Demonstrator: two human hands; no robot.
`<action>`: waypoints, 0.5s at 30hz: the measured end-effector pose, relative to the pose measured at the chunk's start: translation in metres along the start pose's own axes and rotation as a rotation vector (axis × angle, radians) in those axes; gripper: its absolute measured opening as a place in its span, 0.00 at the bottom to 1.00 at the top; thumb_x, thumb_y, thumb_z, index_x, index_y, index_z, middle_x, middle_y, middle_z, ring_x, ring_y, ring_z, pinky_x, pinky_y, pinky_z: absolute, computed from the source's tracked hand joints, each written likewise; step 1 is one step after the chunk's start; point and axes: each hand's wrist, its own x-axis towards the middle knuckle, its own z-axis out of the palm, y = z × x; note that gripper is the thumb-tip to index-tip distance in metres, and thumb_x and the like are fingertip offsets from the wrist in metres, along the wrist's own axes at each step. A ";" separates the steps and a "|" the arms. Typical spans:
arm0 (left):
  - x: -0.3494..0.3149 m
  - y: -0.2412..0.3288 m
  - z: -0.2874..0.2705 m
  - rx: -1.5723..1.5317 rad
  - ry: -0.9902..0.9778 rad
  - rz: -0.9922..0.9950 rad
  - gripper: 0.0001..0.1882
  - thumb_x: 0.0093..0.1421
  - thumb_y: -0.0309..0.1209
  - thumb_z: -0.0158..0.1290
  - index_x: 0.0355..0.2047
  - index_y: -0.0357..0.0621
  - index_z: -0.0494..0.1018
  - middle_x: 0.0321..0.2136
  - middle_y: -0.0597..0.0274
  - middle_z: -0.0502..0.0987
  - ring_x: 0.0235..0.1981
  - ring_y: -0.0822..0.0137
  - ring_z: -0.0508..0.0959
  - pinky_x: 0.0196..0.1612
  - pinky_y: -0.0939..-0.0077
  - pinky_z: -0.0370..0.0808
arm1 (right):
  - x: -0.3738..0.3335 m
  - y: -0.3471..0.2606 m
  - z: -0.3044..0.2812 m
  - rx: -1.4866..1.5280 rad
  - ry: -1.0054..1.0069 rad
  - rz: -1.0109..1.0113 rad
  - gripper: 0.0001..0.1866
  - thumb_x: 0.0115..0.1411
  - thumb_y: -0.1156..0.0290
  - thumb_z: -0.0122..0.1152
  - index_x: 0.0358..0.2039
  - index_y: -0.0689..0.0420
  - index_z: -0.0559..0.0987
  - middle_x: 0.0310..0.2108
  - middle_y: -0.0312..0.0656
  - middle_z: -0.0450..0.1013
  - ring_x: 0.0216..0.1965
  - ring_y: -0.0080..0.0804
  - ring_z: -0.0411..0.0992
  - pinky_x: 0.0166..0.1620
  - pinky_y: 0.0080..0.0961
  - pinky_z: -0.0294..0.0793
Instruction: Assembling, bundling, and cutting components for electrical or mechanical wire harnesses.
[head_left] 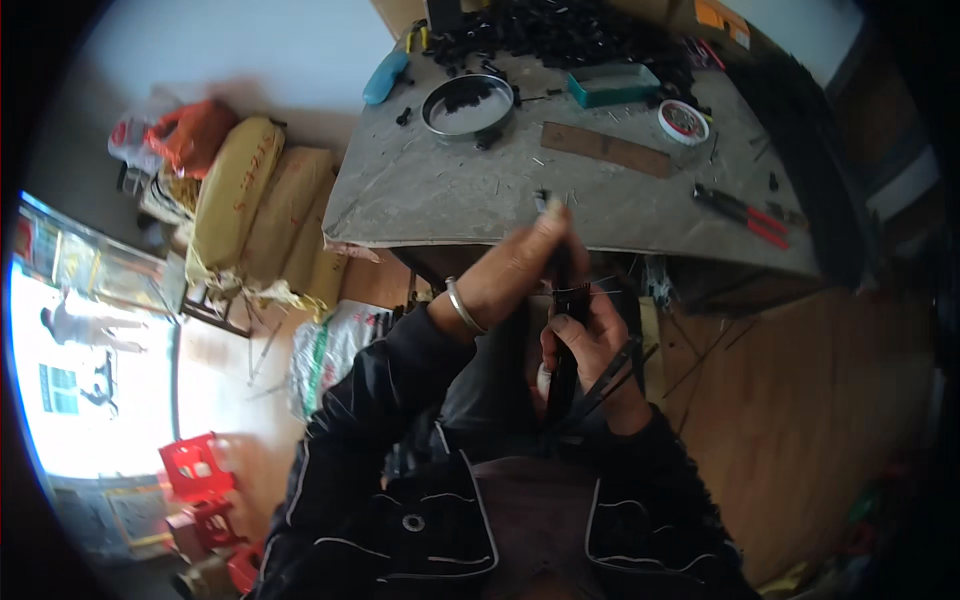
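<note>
Head view: your grey worktop (430, 200) spreads ahead, its front edge just beyond your hands. Full yellow-tan woven sacks (238, 195) stand to the left, presumably clear of your elbow. A loose heap of small black parts (560, 35) fills the far side, perhaps to free the nearer surface. The long, narrow black piece (566, 385) is above your lap, below the worktop's front edge; your right hand (595, 340) has its grip closed around it, likely to steady it. Your left hand (515, 265) curls at its upper end; whether that grip is closed on it, you cannot tell. A flat brown bar (605, 149) lies farther in. Red-handled pliers (740, 213) lie to the right, handles toward you, probably for easy pickup. A round metal dish (465, 123) and a green rectangular tray (615, 96) seemingly corral small bits; thin metal pins (497, 186) lie scattered nearer.
</note>
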 end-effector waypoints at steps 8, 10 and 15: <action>0.002 0.000 -0.006 0.109 -0.163 0.015 0.24 0.65 0.47 0.51 0.47 0.36 0.72 0.33 0.65 0.74 0.39 0.73 0.72 0.47 0.78 0.68 | -0.002 -0.007 0.013 -0.167 0.070 -0.027 0.12 0.62 0.70 0.58 0.44 0.60 0.70 0.34 0.37 0.68 0.26 0.26 0.69 0.25 0.23 0.69; 0.002 -0.003 -0.009 0.125 -0.118 0.062 0.23 0.64 0.45 0.53 0.47 0.36 0.72 0.34 0.65 0.75 0.39 0.73 0.73 0.47 0.78 0.69 | 0.001 -0.004 0.011 -0.165 0.031 -0.060 0.12 0.62 0.70 0.58 0.43 0.59 0.70 0.33 0.37 0.68 0.25 0.25 0.68 0.24 0.24 0.69; -0.002 -0.005 -0.019 -0.036 -0.125 0.079 0.20 0.63 0.36 0.56 0.51 0.34 0.72 0.36 0.63 0.77 0.38 0.75 0.74 0.44 0.79 0.72 | 0.007 -0.003 0.011 -0.155 -0.006 0.015 0.12 0.62 0.71 0.57 0.44 0.59 0.69 0.33 0.36 0.67 0.24 0.24 0.66 0.24 0.24 0.67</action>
